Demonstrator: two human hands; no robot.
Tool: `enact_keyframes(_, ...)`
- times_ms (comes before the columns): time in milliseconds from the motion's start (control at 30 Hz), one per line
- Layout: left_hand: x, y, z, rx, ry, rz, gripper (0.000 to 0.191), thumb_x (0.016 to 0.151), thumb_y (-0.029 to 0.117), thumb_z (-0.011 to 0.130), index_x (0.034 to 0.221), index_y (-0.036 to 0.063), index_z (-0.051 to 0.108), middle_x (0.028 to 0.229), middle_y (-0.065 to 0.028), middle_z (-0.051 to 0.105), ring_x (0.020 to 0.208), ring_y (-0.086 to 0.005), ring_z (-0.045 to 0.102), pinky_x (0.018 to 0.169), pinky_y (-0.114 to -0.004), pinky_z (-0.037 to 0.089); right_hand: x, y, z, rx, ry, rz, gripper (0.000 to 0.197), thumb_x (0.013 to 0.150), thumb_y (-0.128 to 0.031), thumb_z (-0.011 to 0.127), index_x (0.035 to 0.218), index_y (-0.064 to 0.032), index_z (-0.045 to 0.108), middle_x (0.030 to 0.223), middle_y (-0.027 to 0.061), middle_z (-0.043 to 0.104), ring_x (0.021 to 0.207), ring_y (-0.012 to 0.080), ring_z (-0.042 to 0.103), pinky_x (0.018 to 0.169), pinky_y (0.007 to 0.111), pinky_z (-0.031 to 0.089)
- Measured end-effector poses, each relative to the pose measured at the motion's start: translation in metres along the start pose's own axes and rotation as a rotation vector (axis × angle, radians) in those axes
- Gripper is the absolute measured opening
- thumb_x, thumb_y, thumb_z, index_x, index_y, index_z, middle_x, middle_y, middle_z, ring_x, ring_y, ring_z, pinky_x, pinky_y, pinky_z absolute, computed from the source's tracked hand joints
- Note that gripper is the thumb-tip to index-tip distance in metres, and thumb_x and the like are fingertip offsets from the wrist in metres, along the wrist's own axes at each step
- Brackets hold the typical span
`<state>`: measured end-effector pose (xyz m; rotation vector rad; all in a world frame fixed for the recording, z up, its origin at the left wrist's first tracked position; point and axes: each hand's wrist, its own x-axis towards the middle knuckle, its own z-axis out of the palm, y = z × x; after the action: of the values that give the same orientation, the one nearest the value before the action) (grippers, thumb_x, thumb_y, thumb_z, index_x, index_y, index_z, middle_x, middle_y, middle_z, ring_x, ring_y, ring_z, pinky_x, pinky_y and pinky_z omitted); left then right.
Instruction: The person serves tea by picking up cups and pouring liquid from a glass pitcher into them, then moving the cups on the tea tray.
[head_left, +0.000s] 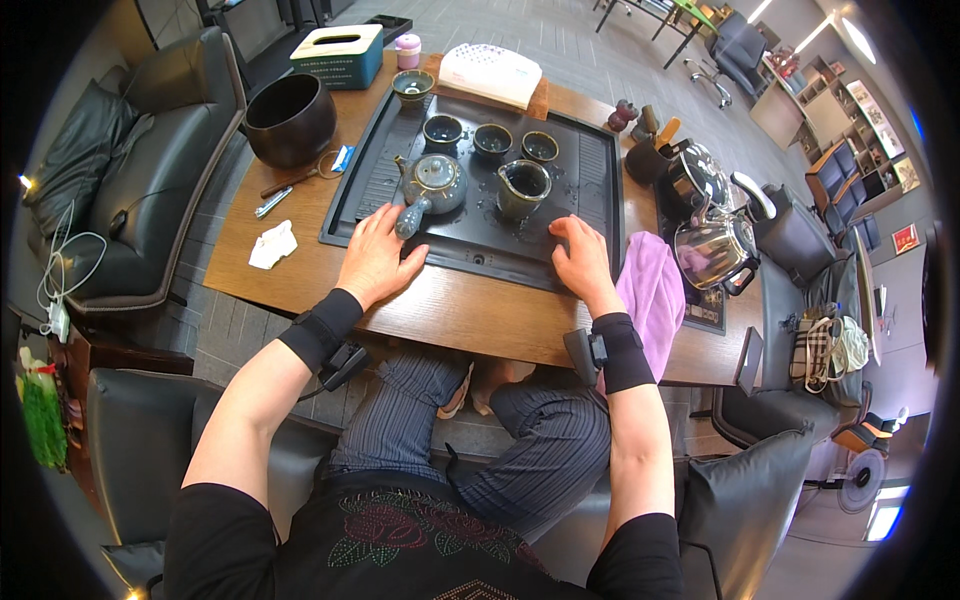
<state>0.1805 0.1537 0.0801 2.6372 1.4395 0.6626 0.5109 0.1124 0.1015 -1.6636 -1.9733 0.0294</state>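
Note:
A black tea tray (480, 259) lies on the wooden table. My left hand (381, 253) rests at its near left edge, fingers spread, by the side handle of a speckled ceramic teapot (435, 182). My right hand (583, 259) lies over the near right part of the tray, fingers slightly curled and holding nothing. Between the hands, farther in, stands a ceramic pitcher (523, 189) with wet spots around it. Behind are a small cup (442, 132), a second cup (493, 140) and a third cup (539, 146). A lidless glazed bowl (412, 86) sits at the far left corner.
Left of the tray are a dark round pot (290, 120), a crumpled tissue (274, 245) and a tissue box (337, 56). A purple cloth (651, 300) hangs over the near edge, right. Beyond it stand a steel kettle (715, 251) and a dark utensil holder (646, 161). A tissue pack (491, 73) lies behind.

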Motion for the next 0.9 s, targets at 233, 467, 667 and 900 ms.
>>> enact_keyframes(233,0.0,0.0,-0.001,-0.023,-0.01,-0.006,0.055,0.089,0.039,0.057,0.127,0.0001,0.055,0.136,-0.0202,0.047,0.133,-0.0357,0.039,0.111,-0.045,0.028,0.003,0.007,0.002,0.149,-0.091,0.173,0.027,0.076,-0.004,0.055,0.102,-0.0067,0.061,0.105,0.0083,0.068,0.111,0.0275,0.059,0.099,0.04,0.039)
enact_keyframes(467,0.001,0.0,-0.001,-0.006,-0.022,-0.006,0.057,0.089,0.039,0.057,0.131,0.0007,0.051,0.136,-0.0204,0.048,0.132,-0.0361,0.039,0.111,-0.045,0.029,-0.005,0.014,-0.001,0.131,-0.043,0.154,0.025,0.076,-0.004,0.056,0.101,-0.007,0.061,0.102,0.0072,0.069,0.105,0.0259,0.061,0.095,0.038,0.041)
enact_keyframes(667,0.001,0.001,-0.001,-0.005,-0.026,-0.01,0.057,0.09,0.039,0.056,0.129,-0.0019,0.052,0.136,-0.0215,0.047,0.132,-0.0363,0.039,0.111,-0.045,0.029,-0.008,0.007,-0.006,0.021,-0.069,0.148,0.026,0.078,-0.005,0.055,0.102,-0.0076,0.062,0.103,0.0088,0.069,0.104,0.0276,0.061,0.096,0.038,0.04)
enact_keyframes(900,0.0,0.001,-0.002,-0.004,-0.03,-0.017,0.057,0.09,0.04,0.056,0.128,-0.002,0.053,0.136,-0.0214,0.047,0.133,-0.0363,0.038,0.111,-0.044,0.028,-0.008,-0.007,-0.009,-0.065,-0.11,0.125,0.025,0.078,-0.007,0.056,0.103,-0.0065,0.062,0.102,0.0105,0.069,0.103,0.0287,0.062,0.094,0.039,0.041)
